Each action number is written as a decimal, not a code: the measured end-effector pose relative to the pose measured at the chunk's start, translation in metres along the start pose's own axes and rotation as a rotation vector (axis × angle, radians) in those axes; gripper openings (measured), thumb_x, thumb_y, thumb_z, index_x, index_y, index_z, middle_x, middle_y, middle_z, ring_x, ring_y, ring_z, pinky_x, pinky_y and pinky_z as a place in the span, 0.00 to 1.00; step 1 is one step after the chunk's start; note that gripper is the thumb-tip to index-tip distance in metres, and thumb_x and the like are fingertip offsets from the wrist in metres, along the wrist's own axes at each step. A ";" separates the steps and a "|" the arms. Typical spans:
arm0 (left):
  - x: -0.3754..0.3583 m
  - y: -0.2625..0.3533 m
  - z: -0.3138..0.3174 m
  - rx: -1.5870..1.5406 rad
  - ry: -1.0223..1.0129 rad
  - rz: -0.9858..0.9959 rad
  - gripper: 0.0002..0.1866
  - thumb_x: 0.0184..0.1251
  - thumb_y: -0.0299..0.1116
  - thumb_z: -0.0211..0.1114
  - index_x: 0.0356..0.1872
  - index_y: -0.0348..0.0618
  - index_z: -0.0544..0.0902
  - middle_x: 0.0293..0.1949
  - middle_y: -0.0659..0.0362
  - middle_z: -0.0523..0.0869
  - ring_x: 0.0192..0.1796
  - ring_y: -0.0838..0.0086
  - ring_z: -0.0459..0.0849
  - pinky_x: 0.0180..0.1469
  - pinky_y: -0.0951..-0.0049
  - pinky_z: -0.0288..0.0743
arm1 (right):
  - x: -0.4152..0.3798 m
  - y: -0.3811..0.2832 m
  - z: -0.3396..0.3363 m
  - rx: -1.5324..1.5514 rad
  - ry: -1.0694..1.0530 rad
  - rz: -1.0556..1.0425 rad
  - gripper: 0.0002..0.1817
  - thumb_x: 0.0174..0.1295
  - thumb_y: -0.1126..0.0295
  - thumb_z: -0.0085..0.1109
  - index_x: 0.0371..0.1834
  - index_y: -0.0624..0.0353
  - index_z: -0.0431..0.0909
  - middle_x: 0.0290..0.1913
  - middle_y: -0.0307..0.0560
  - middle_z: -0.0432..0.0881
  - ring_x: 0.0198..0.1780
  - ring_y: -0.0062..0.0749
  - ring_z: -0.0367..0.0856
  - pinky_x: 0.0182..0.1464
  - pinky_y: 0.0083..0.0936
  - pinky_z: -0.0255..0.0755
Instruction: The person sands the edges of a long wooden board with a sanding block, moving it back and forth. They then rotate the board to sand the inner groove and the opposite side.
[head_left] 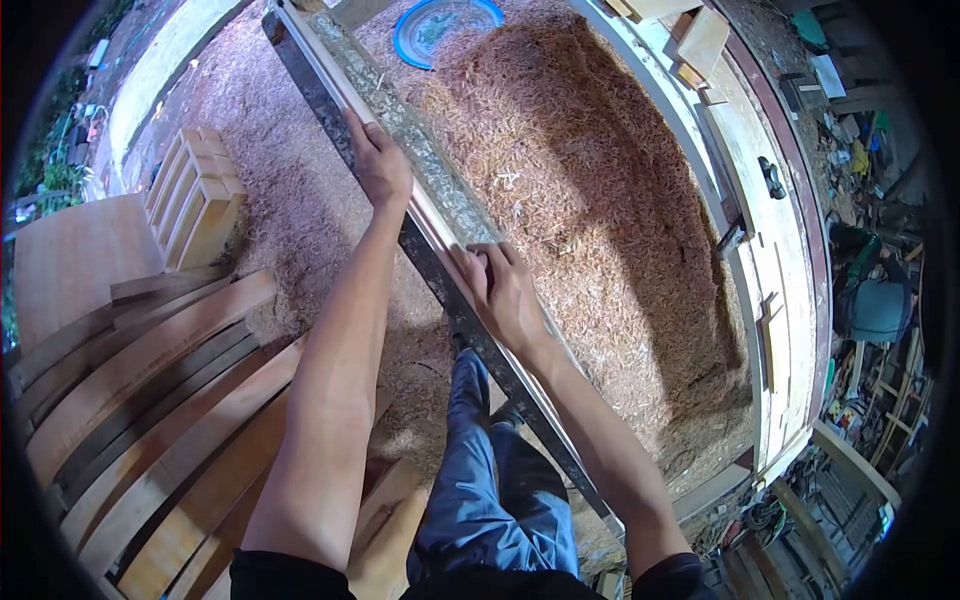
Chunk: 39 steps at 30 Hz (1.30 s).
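Note:
A long, pale wooden strip [432, 218] runs diagonally along a narrow bench [448, 178] with a worn, speckled top and a dark side. My left hand [382, 168] is closed on the strip farther up, thumb and fingers pressed against it. Lower down, my right hand [507, 295] has its fingers bent over the same strip, with the thumb tucked against it. Part of the strip is hidden beneath both hands. My legs in blue jeans [470, 470] are below the bench's dark side.
Wood shavings [590, 200] lie heaped right of the bench, near a blue-rimmed basin [408, 38]. Curved boards [170, 335] are stacked at left, beside slatted wooden pieces [200, 205]. A long pale worktable [755, 200] holding wood pieces stands at right.

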<state>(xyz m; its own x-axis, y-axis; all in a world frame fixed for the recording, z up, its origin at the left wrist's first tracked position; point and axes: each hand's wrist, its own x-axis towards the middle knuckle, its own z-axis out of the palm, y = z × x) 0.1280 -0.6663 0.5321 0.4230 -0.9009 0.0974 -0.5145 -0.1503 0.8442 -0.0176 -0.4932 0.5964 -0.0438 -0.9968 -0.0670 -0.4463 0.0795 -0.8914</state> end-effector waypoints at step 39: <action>0.142 -0.021 0.005 -0.128 -0.072 0.008 0.29 0.81 0.40 0.34 0.77 0.38 0.47 0.77 0.45 0.48 0.79 0.56 0.47 0.78 0.64 0.43 | 0.043 -0.021 0.021 -0.171 -0.056 0.084 0.12 0.70 0.70 0.51 0.46 0.68 0.78 0.39 0.63 0.79 0.39 0.56 0.81 0.44 0.41 0.75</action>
<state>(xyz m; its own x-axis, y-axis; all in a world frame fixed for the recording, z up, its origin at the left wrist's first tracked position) 0.1946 -0.7930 0.5254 0.3625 -0.9293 0.0705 -0.4167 -0.0939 0.9042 0.0092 -0.5377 0.6029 -0.0393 -0.9852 -0.1671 -0.5886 0.1580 -0.7929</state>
